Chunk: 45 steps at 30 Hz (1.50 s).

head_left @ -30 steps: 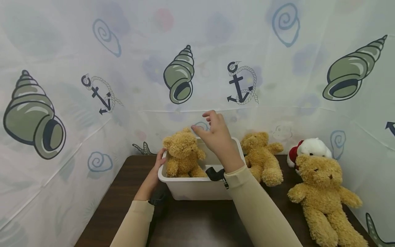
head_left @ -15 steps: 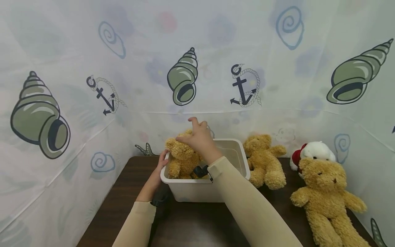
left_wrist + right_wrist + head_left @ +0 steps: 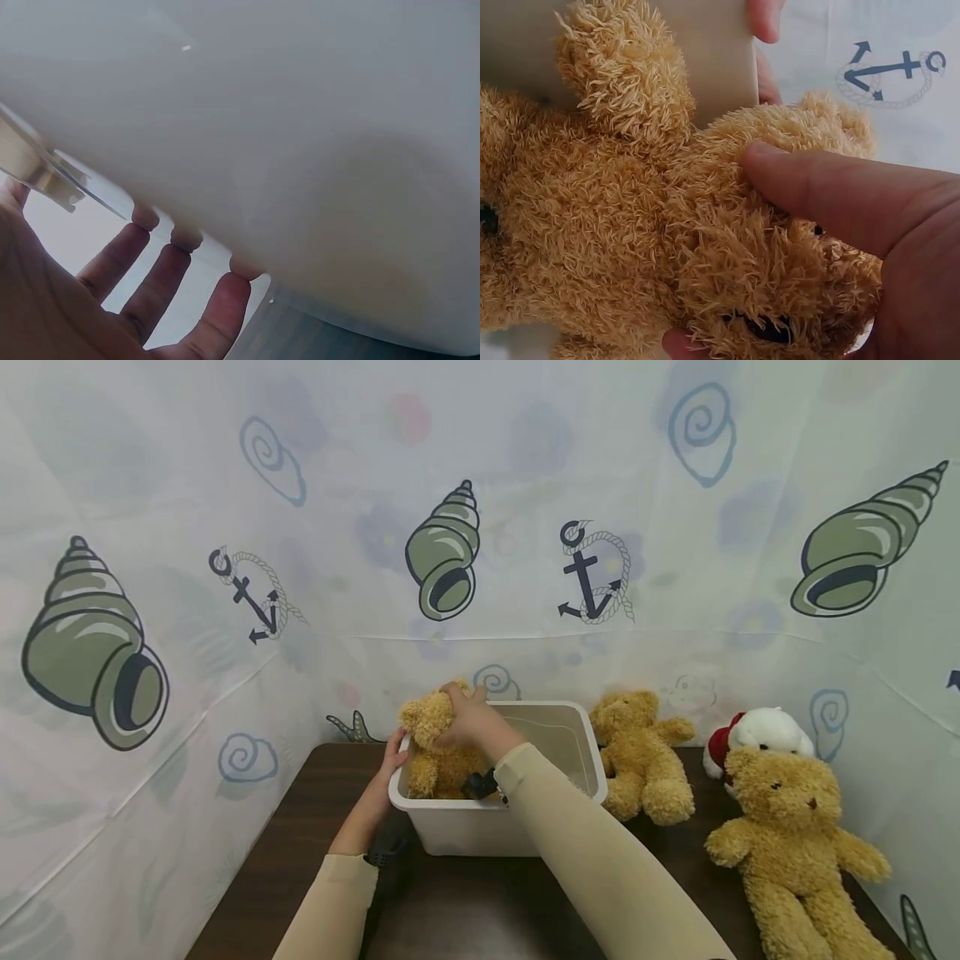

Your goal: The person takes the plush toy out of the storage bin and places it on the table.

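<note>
A white plastic bin [image 3: 480, 833] stands on the table, with a fluffy tan teddy bear [image 3: 423, 720] sitting in its left end. My right hand [image 3: 480, 725] grips the bear's head from its right side. In the right wrist view the thumb [image 3: 810, 176] presses into the fur, and a fingertip shows at the far side of the head. At the bin's left end my left hand [image 3: 384, 777] holds the rim. The left wrist view has its fingers [image 3: 161, 277] touching the bin's outer wall [image 3: 262, 150].
A second tan teddy bear [image 3: 637, 760] leans just right of the bin. Farther right, another tan bear [image 3: 795, 827] lies in front of a white plush toy [image 3: 772, 731] with red on it. The dark table [image 3: 480, 910] meets a shell-and-anchor patterned backdrop [image 3: 517, 560].
My right hand has moved left and down from above the bin onto the bear's head and gripped it. The head now tilts left. My left hand has stayed on the rim.
</note>
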Motion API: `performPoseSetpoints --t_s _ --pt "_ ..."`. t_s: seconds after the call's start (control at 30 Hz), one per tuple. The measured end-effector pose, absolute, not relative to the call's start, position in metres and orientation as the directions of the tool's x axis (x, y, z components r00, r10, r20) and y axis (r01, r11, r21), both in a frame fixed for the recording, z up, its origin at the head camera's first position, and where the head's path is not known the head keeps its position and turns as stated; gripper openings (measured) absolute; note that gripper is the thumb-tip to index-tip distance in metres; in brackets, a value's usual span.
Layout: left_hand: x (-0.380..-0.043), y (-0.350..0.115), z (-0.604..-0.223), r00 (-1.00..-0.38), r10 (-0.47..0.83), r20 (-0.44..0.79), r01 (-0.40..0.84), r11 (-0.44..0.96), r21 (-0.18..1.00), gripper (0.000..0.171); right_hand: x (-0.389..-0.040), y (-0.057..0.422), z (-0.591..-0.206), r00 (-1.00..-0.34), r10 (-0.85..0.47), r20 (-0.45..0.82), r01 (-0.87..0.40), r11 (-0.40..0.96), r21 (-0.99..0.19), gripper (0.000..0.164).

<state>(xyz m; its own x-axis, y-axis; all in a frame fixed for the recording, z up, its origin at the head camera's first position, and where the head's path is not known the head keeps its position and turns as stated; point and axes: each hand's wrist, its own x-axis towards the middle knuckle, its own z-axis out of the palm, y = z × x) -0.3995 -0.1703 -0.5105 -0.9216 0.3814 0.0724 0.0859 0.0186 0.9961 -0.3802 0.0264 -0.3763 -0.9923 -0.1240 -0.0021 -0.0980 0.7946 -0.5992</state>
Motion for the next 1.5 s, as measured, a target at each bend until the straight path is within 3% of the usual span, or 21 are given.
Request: performPoseSetpoints --t_s 0.37,0.63,0.97,1.1,1.27,1.5 --pt "-0.398 -0.167 -0.508 -0.924 0.368 0.107 0.098 -0.044 0.994 0.072 -0.388 0.033 -0.38 -0.989 -0.115 0.088 -0.144 0.834 -0.533 0.087" --pt "-0.395 -0.171 -0.509 -0.917 0.371 0.149 0.147 -0.032 0.989 0.058 -0.382 0.043 -0.367 -0.979 -0.129 0.157 -0.198 0.772 -0.604 0.086" --pt "-0.4 -0.171 -0.51 -0.912 0.37 0.178 0.164 -0.067 0.984 0.054 -0.353 0.055 -0.342 -0.926 0.009 0.377 -0.22 0.799 -0.559 0.091" --pt "-0.398 -0.17 -0.513 -0.91 0.371 0.185 0.169 -0.077 0.983 0.053 -0.337 0.065 -0.337 -0.882 0.066 0.467 -0.251 0.773 -0.582 0.09" --pt "-0.395 -0.172 -0.517 -0.897 0.39 0.206 0.191 -0.076 0.979 0.055 -0.314 0.085 -0.326 -0.768 0.152 0.622 -0.343 0.721 -0.601 0.094" --pt "-0.396 -0.175 -0.516 -0.892 0.402 0.208 0.209 -0.043 0.977 0.054 -0.267 0.132 -0.299 -0.639 0.284 0.715 -0.445 0.622 -0.644 0.1"
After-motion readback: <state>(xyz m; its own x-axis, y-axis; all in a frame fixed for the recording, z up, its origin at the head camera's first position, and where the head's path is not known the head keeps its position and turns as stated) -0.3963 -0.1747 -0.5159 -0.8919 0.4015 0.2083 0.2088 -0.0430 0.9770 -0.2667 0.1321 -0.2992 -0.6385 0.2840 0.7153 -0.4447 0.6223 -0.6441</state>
